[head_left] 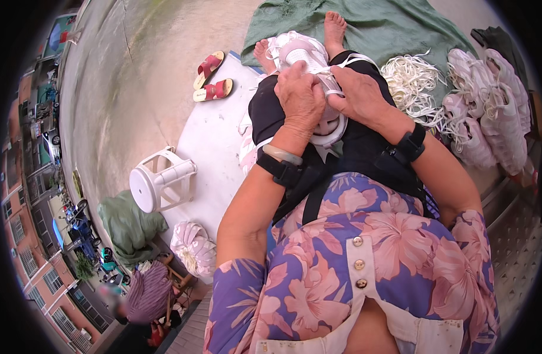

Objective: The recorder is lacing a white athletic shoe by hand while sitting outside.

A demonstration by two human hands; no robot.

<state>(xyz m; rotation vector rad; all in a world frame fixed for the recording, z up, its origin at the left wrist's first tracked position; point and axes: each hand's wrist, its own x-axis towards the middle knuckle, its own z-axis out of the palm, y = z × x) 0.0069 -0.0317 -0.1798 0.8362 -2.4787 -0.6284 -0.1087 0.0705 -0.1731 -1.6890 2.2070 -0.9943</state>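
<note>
A pale pink and white shoe upper [300, 54] rests on my lap between my knees, its toe pointing away from me. My left hand [299, 97] is closed over the left side of its lacing, fingers bent inward. At the opposite side, my right hand [363, 97] pinches a white shoelace [335, 92] between thumb and forefinger. Part of the lace loops beside the right thumb, and another stretch trails over my right knee. My hands cover much of the eyelet rows, and the left fingertips are partly hidden. Both wrists wear black straps.
To the right lie a heap of loose white shoelaces [414, 82] and a stack of pale shoe uppers [489, 109]. A green cloth [377, 26] spreads under my bare feet. Leftward are red sandals [214, 90], a white plastic stool [165, 180], a pinkish bundle [193, 248] and another seated person [147, 292].
</note>
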